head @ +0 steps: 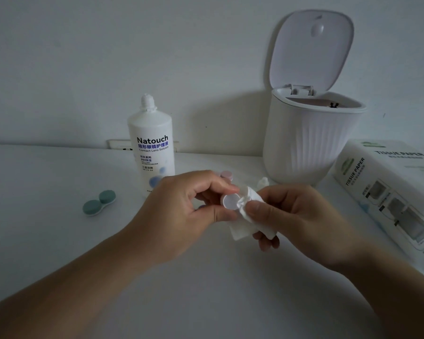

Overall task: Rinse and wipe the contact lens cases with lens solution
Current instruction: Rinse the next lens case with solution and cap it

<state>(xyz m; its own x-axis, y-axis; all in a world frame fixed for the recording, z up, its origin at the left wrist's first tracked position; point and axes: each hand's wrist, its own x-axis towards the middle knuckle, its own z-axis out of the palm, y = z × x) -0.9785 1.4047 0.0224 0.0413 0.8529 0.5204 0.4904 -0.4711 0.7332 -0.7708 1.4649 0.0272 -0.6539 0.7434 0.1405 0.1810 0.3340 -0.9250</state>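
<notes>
My left hand (pixel 189 204) pinches a white contact lens case (pixel 230 201) above the table, one round well facing me. Against that case my right hand (pixel 287 216) presses a folded white tissue (pixel 245 216), gripped between thumb and fingers. A second lens case with green caps (pixel 99 203) lies on the table to the left. The white bottle of lens solution (pixel 152 143) stands uncapped behind my left hand. A pink cap (pixel 227 176) peeks out behind my left fingers, and a small clear bottle cap (pixel 263 183) sits just beyond the tissue.
A white desktop bin (pixel 309 143) with its lid raised stands at the back right against the wall. A pack of tissue paper (pixel 389 187) lies along the right edge. A power strip (pixel 118 145) lies against the wall behind the bottle. The table (pixel 47 228) is white.
</notes>
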